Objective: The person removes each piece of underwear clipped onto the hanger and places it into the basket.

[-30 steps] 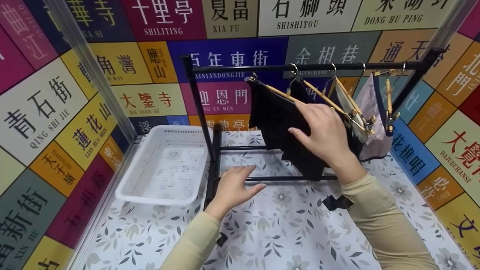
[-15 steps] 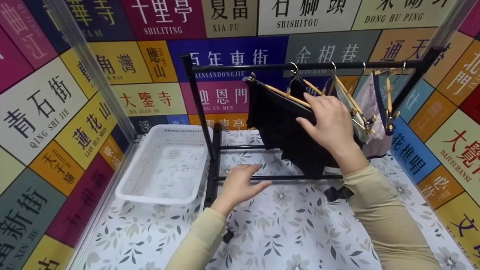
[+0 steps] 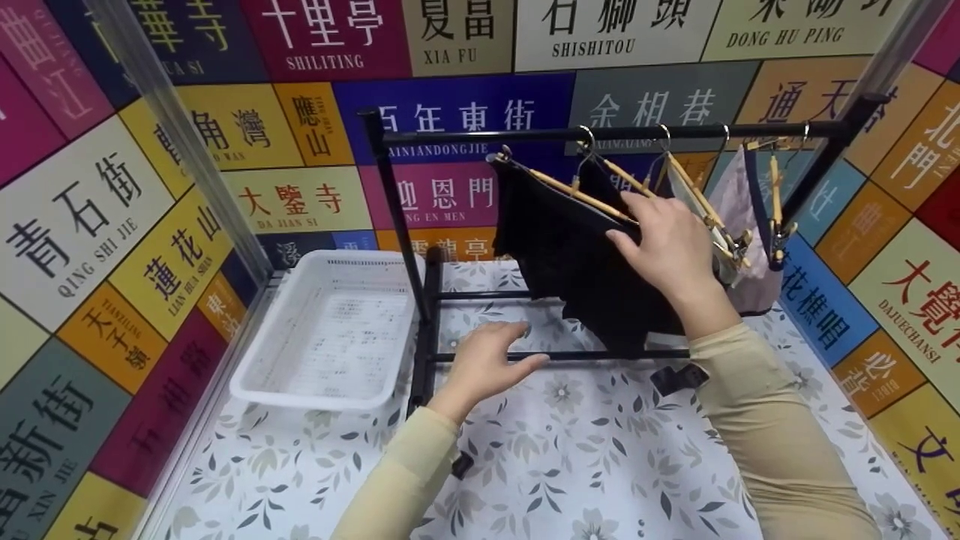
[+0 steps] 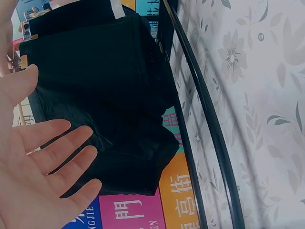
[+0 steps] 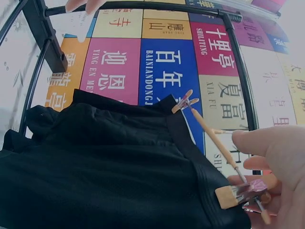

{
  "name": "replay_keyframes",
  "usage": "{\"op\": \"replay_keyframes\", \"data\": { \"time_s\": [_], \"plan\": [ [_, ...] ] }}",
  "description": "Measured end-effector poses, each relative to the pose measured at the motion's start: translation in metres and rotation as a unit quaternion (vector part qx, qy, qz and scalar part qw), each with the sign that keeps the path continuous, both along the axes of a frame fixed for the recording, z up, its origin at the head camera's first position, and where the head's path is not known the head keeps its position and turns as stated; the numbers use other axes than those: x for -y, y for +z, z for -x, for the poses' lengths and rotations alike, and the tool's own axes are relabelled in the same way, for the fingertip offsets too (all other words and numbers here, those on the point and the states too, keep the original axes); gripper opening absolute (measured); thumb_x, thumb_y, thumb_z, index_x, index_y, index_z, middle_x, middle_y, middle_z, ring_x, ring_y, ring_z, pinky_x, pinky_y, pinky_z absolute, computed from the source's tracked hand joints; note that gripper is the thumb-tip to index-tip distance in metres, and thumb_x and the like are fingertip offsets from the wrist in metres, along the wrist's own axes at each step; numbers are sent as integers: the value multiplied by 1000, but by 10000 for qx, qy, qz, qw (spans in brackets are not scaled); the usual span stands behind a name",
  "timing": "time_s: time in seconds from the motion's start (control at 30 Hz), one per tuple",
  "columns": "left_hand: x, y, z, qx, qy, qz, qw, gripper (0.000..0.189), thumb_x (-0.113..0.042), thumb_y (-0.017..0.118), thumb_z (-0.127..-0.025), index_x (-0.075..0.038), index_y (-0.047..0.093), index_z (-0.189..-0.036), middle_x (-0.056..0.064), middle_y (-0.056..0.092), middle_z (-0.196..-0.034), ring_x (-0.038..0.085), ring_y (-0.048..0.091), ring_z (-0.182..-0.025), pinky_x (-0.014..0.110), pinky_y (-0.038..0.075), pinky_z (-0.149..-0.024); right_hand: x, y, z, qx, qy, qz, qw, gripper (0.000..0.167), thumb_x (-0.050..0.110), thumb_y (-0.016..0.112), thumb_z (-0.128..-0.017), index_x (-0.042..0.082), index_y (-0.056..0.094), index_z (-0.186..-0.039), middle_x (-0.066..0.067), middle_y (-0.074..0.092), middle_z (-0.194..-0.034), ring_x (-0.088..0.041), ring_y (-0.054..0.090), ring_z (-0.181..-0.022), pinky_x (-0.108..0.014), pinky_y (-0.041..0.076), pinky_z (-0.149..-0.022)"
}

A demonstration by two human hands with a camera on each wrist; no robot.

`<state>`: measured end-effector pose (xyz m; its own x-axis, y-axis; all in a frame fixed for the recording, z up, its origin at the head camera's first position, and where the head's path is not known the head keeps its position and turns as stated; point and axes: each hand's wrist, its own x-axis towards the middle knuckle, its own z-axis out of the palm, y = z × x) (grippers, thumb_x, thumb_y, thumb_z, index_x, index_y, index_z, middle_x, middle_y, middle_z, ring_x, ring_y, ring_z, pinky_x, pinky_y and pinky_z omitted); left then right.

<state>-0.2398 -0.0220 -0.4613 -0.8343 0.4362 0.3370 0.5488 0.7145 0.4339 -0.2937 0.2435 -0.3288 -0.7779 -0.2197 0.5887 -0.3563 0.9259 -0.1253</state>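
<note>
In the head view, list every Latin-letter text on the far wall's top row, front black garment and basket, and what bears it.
"UA SI": navy panel; opening letters unreadable at the post.
"SHILITING": maroon panel.
"XIA FU": tan panel.
"SHISHITOU": white panel.
"DONG HU PING": cream panel.
Front black garment, basket: no readable text.

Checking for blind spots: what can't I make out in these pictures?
Right wrist view: whether the right hand grips the slim wooden hanger; a metal clip covers some fingers.
Head view: much of the grey-white fabric garment, behind the right hand.
Left wrist view: heel of the left hand, cut by the left edge.
Head view: floor marks in the rectangular white plastic basket, too small.
</note>
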Motion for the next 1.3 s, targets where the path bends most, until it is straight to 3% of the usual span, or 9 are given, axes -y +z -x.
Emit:
{"op": "replay_keyframes", "data": {
  "time_s": [0.2, 0.33, 0.63, 0.97, 1.3],
  "plan": [
    [-2, 9, 7, -203, -175, 39, 9996, 56, -51, 65, -91, -8, 66, -126, 6, 70, -115, 26, 62, -110, 41, 47, -96, -4, -2, 4, 291, -121, 118, 9994, 46, 24, 70, -92, 3, 60, -131, -21, 66, -114, -43, 60, -102, -58, 48, -80],
    [-3, 16, 12, -144, -247, 61, 9996, 55, -50, 65, -91, -8, 65, -128, 6, 70, -116, 25, 62, -110, 41, 47, -97, -6, -4, 5, 388, -223, 148, 9989, 37, 18, 68, -93, 4, 63, -127, -21, 66, -112, -43, 61, -99, -59, 48, -77],
    [-1, 33, 22, -202, -287, 46, 9994, 55, -50, 64, -92, -9, 65, -129, 6, 68, -122, 25, 61, -113, 40, 45, -99, -9, -8, 9, 285, -257, 389, 9985, 15, 8, 65, -93, 2, 70, -106, -20, 67, -103, -44, 62, -93, -59, 47, -72],
    [6, 51, 35, -20, -179, 61, 9998, 55, -48, 64, -92, -7, 65, -128, 8, 67, -124, 26, 60, -116, 40, 44, -101, -13, -11, 13, 150, -186, 603, 9979, 10, 7, 63, -94, -2, 68, -97, -22, 65, -97, -46, 60, -89, -58, 46, -77],
    [15, 69, 47, 209, -157, -46, 9996, 55, -48, 63, -94, -6, 64, -130, 8, 66, -125, 23, 62, -114, 38, 46, -99, -15, -9, 14, 110, -197, 693, 9973, 10, 8, 64, -94, 0, 68, -97, -20, 64, -94, -46, 60, -87, -58, 46, -75]
  ]
}}
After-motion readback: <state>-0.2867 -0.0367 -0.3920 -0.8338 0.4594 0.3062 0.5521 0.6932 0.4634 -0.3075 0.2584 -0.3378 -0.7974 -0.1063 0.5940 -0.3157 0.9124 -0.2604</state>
